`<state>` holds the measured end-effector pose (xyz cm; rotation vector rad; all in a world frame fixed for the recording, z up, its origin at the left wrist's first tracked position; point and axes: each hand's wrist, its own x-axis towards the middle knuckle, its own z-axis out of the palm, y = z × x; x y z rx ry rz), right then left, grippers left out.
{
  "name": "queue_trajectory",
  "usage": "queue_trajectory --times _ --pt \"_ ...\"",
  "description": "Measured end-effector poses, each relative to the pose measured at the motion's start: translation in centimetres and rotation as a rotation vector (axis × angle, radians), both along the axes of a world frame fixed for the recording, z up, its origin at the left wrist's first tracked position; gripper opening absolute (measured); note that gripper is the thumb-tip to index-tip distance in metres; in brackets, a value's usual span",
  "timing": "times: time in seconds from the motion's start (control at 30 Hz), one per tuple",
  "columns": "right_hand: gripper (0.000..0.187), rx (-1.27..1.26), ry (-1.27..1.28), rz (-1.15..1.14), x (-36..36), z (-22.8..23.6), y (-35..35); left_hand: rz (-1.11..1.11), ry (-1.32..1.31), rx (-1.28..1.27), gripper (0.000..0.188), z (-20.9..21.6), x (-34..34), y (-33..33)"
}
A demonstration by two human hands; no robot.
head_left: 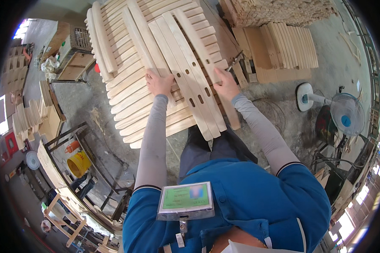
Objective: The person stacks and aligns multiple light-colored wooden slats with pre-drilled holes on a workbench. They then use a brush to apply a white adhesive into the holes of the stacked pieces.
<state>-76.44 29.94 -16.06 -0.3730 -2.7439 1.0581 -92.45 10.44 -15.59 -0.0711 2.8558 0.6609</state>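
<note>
A layer of pale wooden slats [135, 101] lies side by side before me, with longer slats laid across it. Near the middle, several flat slats with oval slots [190, 71] lie pressed together, their near ends reaching over the edge towards my legs. My left hand [159, 83] is closed round the lower part of a long slat [150, 38] to their left. On their right, my right hand [226, 85] grips a slightly curved slat [196, 38] by its edge, thumb towards the slotted group. The undersides of the held slats are hidden.
Back right, a tall stack of wooden pieces [278, 12] stands by cardboard with a row of slats [291, 46]. A fan [346, 114] stands at the right. To the left are a metal frame [101, 168], a yellow bucket [79, 164] and a wooden box [74, 63].
</note>
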Motion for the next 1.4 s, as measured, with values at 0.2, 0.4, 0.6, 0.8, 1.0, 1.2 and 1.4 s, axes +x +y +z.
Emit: queue_trajectory --times 0.2,0.4,0.6,0.8,1.0,1.2,1.4 --pt "0.046 -0.673 -0.145 -0.153 0.0 -1.7 1.3 0.031 -0.072 -0.107 0.098 1.1 -2.3 1.9" --pt "0.037 -0.461 -0.133 -0.179 -0.9 0.3 -0.6 0.055 -0.065 -0.013 0.092 2.1 -2.7 -1.9" --pt "0.053 -0.318 0.182 0.016 -3.3 4.1 -6.2 0.200 -0.718 1.313 0.050 8.3 3.2 -11.5" --pt "0.080 0.156 0.386 0.797 -6.3 10.4 -14.4 0.351 -0.834 1.543 0.073 18.4 11.7 -17.1" --pt "0.094 -0.075 0.905 1.122 -8.2 16.6 -21.1 0.594 -0.824 1.312 0.086 27.1 15.3 -22.3" --pt "0.101 -0.288 0.839 0.789 -10.3 25.8 -23.4 0.233 -0.054 1.569 0.053 27.7 12.8 -25.9" --pt "0.109 -0.697 0.418 0.418 -16.8 31.1 -22.3 -0.143 0.152 1.079 0.046 22.1 9.1 -16.1"
